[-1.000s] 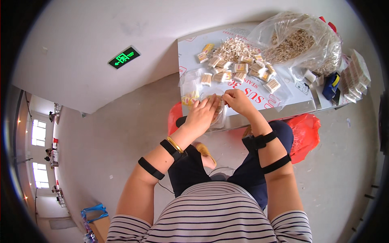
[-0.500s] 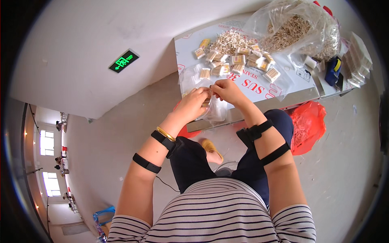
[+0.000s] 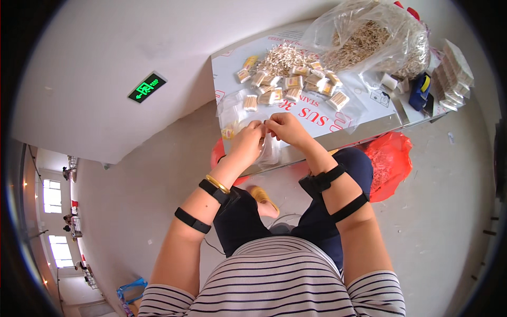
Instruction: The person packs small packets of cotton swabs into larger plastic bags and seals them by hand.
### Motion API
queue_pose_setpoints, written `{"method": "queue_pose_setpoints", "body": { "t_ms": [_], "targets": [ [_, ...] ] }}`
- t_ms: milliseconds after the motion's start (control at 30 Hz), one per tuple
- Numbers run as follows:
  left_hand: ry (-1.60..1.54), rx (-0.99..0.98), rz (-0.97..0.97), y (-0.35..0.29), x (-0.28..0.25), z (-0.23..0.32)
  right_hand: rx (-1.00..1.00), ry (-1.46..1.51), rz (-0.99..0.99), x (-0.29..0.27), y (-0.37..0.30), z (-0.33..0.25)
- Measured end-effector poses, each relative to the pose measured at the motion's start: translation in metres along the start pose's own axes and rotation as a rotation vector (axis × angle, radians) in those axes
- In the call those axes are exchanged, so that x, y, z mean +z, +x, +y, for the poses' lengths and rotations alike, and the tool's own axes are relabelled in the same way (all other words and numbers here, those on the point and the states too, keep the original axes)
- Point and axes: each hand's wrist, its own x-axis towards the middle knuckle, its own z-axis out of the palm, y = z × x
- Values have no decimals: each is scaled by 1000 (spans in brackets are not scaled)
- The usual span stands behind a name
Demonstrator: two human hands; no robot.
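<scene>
Grip on the left hand (image 3: 248, 141) is closed around a little bundle of swab sticks (image 3: 262, 140), mostly hidden by the fingers so you only get a sliver of it. The right hand (image 3: 285, 129) is right up against it, fingers curled, thumb and fingertips pressed together. Can't tell if there's a bit of plastic pinched in there, way too small. So the bundle's at the near edge of the surface (image 3: 227, 75), and there's a crumpled clear bag (image 3: 272, 150) just below the hands, drooping over that edge.

Past the hands there's a bunch of small swab packs (image 3: 294, 83) lying every which way, with a heap of loose swabs (image 3: 285, 57) behind them. Off to the right, a big clear sack (image 3: 393, 18) full of more swabs, plus a blue gadget (image 3: 420, 95) with a yellow part. Red plastic bag (image 3: 393, 164) sits below the surface, by the right knee.
</scene>
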Motion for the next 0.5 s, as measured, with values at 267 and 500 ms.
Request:
{"method": "queue_pose_setpoints", "body": {
  "t_ms": [267, 500],
  "targets": [
    [121, 11, 25, 1, 9, 6, -76, -71, 67, -5, 3, -2],
    [98, 42, 73, -8, 7, -5, 160, -228, -140, -56, 21, -38]
  ]
}}
